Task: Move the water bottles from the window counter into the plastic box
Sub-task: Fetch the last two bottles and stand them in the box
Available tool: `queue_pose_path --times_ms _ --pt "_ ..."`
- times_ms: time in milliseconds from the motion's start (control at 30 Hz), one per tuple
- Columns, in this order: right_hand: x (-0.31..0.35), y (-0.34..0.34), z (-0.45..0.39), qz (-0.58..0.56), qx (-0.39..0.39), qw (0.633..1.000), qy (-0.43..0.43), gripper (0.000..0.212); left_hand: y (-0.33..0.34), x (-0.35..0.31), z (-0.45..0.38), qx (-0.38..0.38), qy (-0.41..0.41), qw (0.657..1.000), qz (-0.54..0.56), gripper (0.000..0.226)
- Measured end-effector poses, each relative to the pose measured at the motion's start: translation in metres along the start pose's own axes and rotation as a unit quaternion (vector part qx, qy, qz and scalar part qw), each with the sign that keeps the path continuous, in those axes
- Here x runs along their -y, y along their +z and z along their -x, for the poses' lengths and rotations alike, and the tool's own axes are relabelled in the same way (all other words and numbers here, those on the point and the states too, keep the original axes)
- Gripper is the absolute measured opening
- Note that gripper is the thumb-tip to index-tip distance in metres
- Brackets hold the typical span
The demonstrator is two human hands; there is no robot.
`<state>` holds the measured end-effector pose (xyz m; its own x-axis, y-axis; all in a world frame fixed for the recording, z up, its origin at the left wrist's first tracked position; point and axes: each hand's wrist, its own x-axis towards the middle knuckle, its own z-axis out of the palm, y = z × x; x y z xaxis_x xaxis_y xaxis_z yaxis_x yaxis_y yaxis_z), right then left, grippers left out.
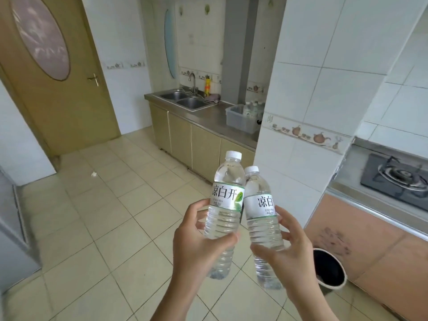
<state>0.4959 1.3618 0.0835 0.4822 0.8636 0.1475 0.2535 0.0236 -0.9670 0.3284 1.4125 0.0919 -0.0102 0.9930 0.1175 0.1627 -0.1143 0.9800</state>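
I hold two clear water bottles with white caps and white-green labels in front of me, over the tiled floor. My left hand (196, 242) grips the left bottle (225, 195) around its lower half. My right hand (287, 246) grips the right bottle (260, 212) the same way. Both bottles stand nearly upright and lean toward each other, touching near the shoulders. Far ahead on the steel counter stands the translucent plastic box (238, 121), with several bottles (253, 107) visible in it, partly hidden by the tiled pillar.
A white tiled pillar (312, 100) juts out at the right between me and the box. A double sink (185, 99) lies left of the box. A gas stove (400, 177) sits on the right counter, a dark bin (328, 269) below. A wooden door (58, 72) stands at the left.
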Motion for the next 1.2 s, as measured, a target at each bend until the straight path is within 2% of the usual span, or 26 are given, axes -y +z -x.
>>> queue_pose_path --times_ms 500,833,1033,1200 --pt "-0.021 0.126 -0.340 -0.024 0.078 0.997 0.003 0.076 0.075 0.032 -0.323 -0.058 -0.037 0.998 -0.006 0.072" --pt "-0.045 0.226 -0.520 -0.001 0.028 1.000 0.002 0.082 0.084 0.070 -0.532 -0.064 -0.047 0.997 -0.009 0.070" --pt "-0.050 0.295 -0.621 0.013 -0.024 1.000 0.015 0.080 0.084 0.089 -0.667 -0.014 -0.058 0.998 -0.012 0.071" --pt "-0.053 0.324 -0.693 0.014 -0.057 0.998 0.024 0.080 0.101 0.094 -0.763 0.036 -0.049 0.998 -0.014 0.069"
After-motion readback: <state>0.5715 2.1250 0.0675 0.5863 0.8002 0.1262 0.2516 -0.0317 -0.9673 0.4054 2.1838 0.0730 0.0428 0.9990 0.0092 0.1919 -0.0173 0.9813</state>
